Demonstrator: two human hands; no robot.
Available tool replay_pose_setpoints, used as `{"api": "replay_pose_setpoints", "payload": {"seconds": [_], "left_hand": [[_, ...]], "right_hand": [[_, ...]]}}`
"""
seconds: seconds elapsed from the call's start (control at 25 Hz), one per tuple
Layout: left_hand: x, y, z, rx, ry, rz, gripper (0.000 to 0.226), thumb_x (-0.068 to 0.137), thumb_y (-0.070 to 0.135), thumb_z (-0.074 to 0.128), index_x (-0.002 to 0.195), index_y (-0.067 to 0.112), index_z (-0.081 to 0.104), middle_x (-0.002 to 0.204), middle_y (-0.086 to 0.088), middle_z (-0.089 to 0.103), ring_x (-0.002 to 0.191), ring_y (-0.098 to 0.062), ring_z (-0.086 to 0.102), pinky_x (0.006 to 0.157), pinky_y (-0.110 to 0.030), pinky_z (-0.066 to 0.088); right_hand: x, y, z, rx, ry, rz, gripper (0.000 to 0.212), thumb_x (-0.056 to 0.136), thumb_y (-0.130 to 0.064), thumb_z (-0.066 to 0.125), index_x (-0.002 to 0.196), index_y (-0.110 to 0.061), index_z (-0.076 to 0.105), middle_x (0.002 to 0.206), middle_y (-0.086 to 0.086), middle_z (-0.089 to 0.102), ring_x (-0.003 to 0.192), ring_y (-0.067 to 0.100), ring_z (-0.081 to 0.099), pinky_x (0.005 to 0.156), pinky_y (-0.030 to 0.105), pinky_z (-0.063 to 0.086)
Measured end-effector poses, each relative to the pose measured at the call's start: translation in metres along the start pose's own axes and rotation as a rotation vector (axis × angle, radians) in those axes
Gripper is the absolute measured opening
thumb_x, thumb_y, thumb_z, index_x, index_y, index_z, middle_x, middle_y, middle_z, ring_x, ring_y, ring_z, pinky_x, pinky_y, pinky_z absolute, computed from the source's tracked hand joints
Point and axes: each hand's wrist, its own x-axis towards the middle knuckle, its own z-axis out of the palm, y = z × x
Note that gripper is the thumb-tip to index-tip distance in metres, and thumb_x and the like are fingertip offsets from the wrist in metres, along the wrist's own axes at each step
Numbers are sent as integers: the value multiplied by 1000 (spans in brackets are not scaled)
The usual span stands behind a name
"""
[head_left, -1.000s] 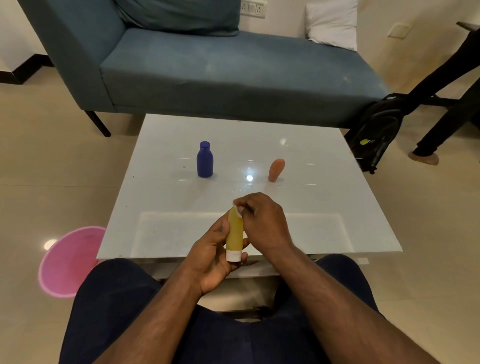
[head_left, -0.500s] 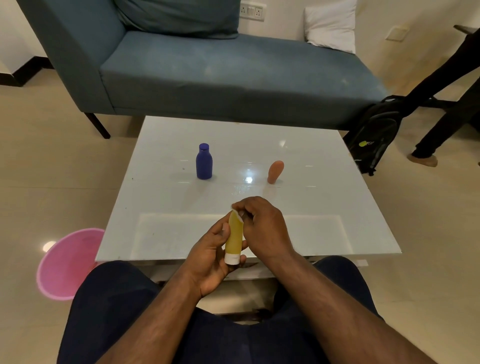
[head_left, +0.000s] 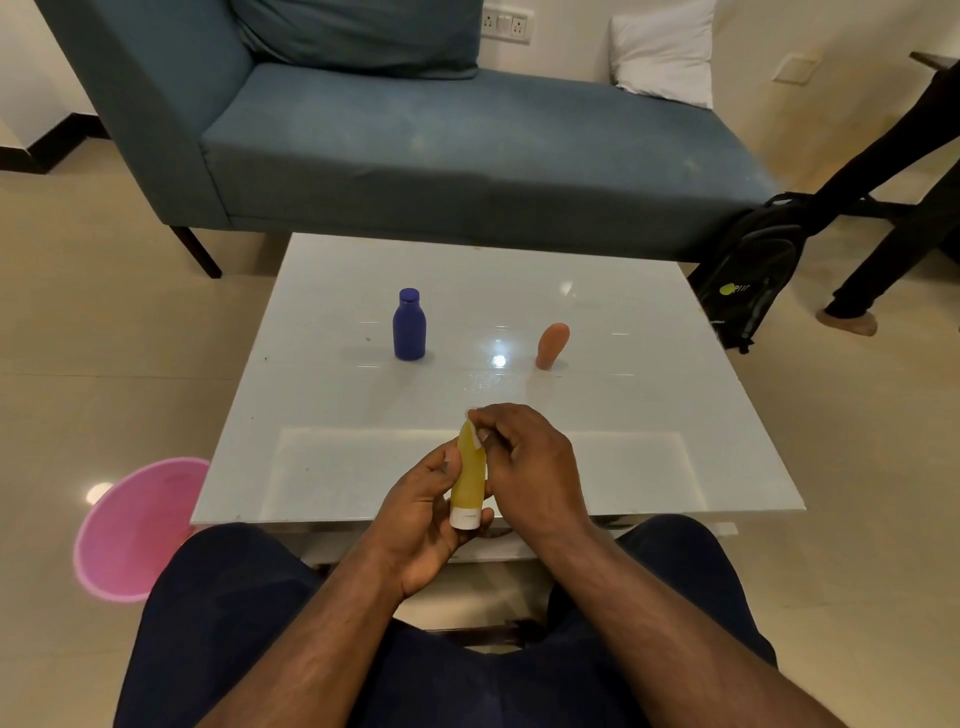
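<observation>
A yellow tube (head_left: 469, 483) with a white cap at its lower end is held over the near edge of the white table (head_left: 332, 415). My left hand (head_left: 421, 519) grips its body from the left. My right hand (head_left: 530, 467) pinches a small white label or sticker (head_left: 474, 434) at the tube's upper end. Farther back on the table a blue bottle (head_left: 409, 326) stands upright, and an orange tube (head_left: 551, 345) stands to its right.
A teal sofa (head_left: 415, 135) with a white pillow (head_left: 662, 52) runs behind the table. A pink bin (head_left: 130, 525) sits on the floor at the left. A black backpack (head_left: 748, 270) and another person's legs (head_left: 883, 208) are at the right.
The white label at the tube's top looks slightly more lifted. Both hands and the tube stay in nearly the same place.
</observation>
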Motion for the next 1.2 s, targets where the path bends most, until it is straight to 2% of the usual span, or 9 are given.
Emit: {"api": "replay_pose_setpoints", "payload": {"seconds": [0.08,0.24,0.4,0.56,0.68,0.84,1.0,1.12,1.2], "left_hand": [[-2,3,2,-40,9,-8,47,92,33,58,135,13,61,137,-19,62,109,-30,69,103,-55,46],[-2,4,4,-168,51,-19,60,87,38,62,140,11,56,143,-19,58,113,-30,66,81,-45,58],[3,6,-1,-266,134,-29,60,90,40,58,142,9,52,140,-22,60,125,-36,59,98,-53,50],[4,6,3,-146,243,58,31,107,31,43,130,25,62,120,-15,69,96,-29,68,79,-47,59],[2,8,5,-37,281,122,32,108,37,38,124,37,65,118,-9,70,95,-26,69,72,-43,61],[-3,7,10,64,267,90,55,93,67,39,127,31,65,107,-6,77,99,-25,73,81,-45,59],[-6,9,13,-62,178,-17,72,85,73,45,127,17,64,93,-7,75,76,-19,70,56,-29,50],[-7,10,12,-204,133,-45,68,91,68,45,129,14,65,115,-14,74,102,-28,73,73,-39,62],[-7,10,10,-271,143,-49,68,92,65,49,131,11,64,111,-13,74,105,-27,73,82,-41,61]], "right_hand": [[3,3,0,41,30,16,23,92,-10,57,107,-22,69,105,-12,66,96,-1,57,87,6,41],[8,6,1,131,22,189,20,90,-17,60,101,-28,71,102,-15,69,93,-2,60,82,9,45],[-14,3,5,186,-6,252,17,89,-22,62,101,-30,70,101,-18,67,94,-6,58,81,10,46],[-35,-4,15,168,-45,214,17,89,-23,62,103,-29,69,101,-20,65,96,-7,56,81,8,45],[-37,-7,20,165,-48,171,16,89,-21,62,102,-27,69,99,-18,64,95,-5,57,81,10,46],[-20,-14,21,118,-53,71,15,88,-16,61,99,-22,70,97,-12,65,92,-1,58,81,11,46],[4,-13,21,9,-13,4,18,91,-15,58,103,-19,70,104,-5,67,95,4,58,89,18,46],[-11,-14,29,-77,-60,-111,22,89,-11,56,106,-15,70,109,0,67,102,12,57,93,24,46],[-30,-16,34,-153,-96,-210,23,85,-9,60,105,-15,71,109,-1,67,102,13,57,91,26,48]]}}
